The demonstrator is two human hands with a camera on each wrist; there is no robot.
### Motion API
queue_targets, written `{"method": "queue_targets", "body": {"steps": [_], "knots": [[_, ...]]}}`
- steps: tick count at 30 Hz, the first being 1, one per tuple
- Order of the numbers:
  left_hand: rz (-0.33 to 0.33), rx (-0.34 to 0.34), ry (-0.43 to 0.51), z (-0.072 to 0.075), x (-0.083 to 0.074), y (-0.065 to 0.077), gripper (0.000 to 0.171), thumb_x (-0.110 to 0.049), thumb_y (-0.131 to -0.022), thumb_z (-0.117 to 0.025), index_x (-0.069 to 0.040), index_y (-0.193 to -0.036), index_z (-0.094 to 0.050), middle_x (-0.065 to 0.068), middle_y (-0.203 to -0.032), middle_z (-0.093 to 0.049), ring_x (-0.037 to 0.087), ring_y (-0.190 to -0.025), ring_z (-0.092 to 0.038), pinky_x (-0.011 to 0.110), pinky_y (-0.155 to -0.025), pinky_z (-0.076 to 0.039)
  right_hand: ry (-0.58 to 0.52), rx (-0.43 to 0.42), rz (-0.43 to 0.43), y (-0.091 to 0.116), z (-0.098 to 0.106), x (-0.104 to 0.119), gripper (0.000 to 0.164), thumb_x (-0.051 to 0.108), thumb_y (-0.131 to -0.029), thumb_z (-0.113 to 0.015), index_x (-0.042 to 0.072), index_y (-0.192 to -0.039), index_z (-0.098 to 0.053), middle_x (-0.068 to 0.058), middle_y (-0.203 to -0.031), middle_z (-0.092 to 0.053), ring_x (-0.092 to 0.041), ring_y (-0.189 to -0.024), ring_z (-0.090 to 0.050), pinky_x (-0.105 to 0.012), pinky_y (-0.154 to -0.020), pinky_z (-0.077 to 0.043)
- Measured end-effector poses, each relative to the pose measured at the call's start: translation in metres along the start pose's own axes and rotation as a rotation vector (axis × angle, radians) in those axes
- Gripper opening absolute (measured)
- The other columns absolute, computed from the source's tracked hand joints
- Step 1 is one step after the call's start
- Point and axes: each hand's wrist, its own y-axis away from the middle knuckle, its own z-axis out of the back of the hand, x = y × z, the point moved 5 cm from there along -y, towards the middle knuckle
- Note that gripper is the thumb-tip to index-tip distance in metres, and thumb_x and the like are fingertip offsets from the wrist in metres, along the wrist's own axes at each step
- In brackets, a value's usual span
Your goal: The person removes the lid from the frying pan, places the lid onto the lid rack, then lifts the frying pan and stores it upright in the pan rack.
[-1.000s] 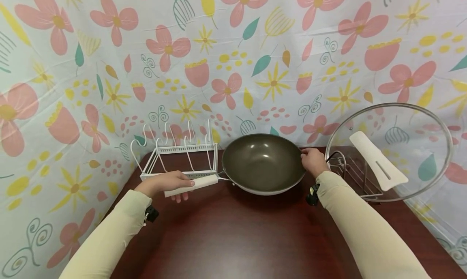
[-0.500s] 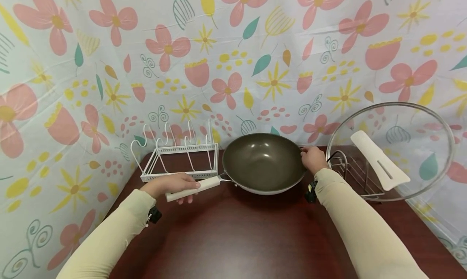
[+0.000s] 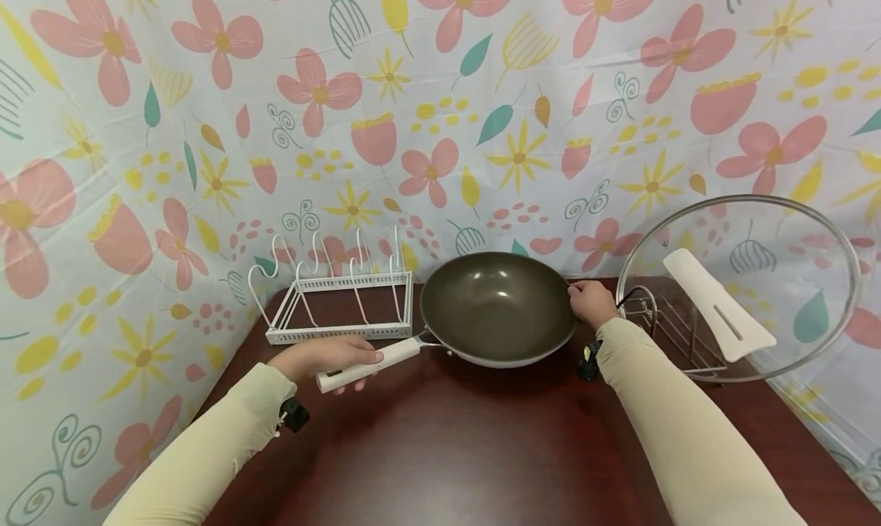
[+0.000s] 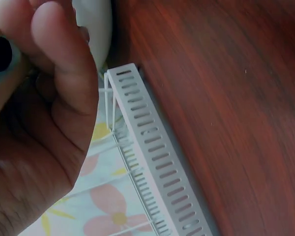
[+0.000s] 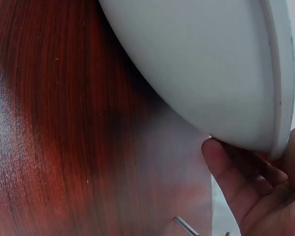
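A deep wok (image 3: pixel 499 304) with a dark inside stands on the dark red table, near the back wall. Its white handle (image 3: pixel 401 351) points left and toward the person. My left hand (image 3: pixel 326 358) grips that handle, thumb on top and fingers underneath. On the opposite side, my right hand (image 3: pixel 592 303) pinches the wok's rim. From the right wrist, the wok's pale outer wall (image 5: pixel 201 64) shows, with fingertips (image 5: pixel 216 152) under the rim. The left wrist view catches the curled fingers (image 4: pixel 64 54) with the handle mostly hidden behind them.
Behind the left hand is a white wire rack (image 3: pixel 340 332) with upright dividers. A large glass lid (image 3: pixel 819 281) with a white handle leans upright in a dark metal stand (image 3: pixel 677 335) at right. A flowered cloth (image 3: pixel 427 67) hangs close behind everything.
The wok's handle has swung slightly toward the person and to the right, with my left hand moving along. My right hand stays at the rim.
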Motion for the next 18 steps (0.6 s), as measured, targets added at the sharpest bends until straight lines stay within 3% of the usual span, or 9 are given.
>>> {"method": "queue_targets", "body": {"steps": [3, 10, 18], "knots": [[-0.010, 0.002, 0.025, -0.004, -0.002, 0.002, 0.046, -0.039, -0.104, -0.054, 0.006, -0.110, -0.062, 0.010, -0.070, -0.063, 0.017, -0.051, -0.054, 0.029, -0.046, -0.048, 0.019, -0.003, 0.014, -0.002, -0.001, 0.000, 0.042, 0.022, -0.107, -0.039, -0.007, -0.128, -0.061, -0.022, -0.098, -0.065, -0.034, -0.085, -0.061, -0.046, -0.077, -0.047], [-0.037, 0.034, -0.013, -0.009, -0.004, -0.004, 0.048, -0.042, -0.105, -0.050, 0.005, -0.109, -0.061, 0.008, -0.069, -0.065, 0.017, -0.050, -0.055, 0.028, -0.046, -0.046, 0.061, 0.035, 0.014, -0.006, -0.003, 0.001, 0.047, 0.021, -0.106, -0.037, -0.009, -0.138, -0.054, -0.032, -0.132, -0.057, -0.045, -0.111, -0.058, -0.055, -0.096, -0.045], [-0.063, 0.091, -0.086, -0.006, -0.006, -0.009, 0.046, -0.040, -0.107, -0.046, 0.004, -0.109, -0.061, 0.008, -0.070, -0.068, 0.016, -0.053, -0.058, 0.026, -0.049, -0.047, 0.074, 0.039, 0.038, -0.006, -0.001, 0.001, 0.046, 0.018, -0.104, -0.037, -0.010, -0.137, -0.054, -0.033, -0.133, -0.056, -0.048, -0.114, -0.056, -0.057, -0.099, -0.044]]}}
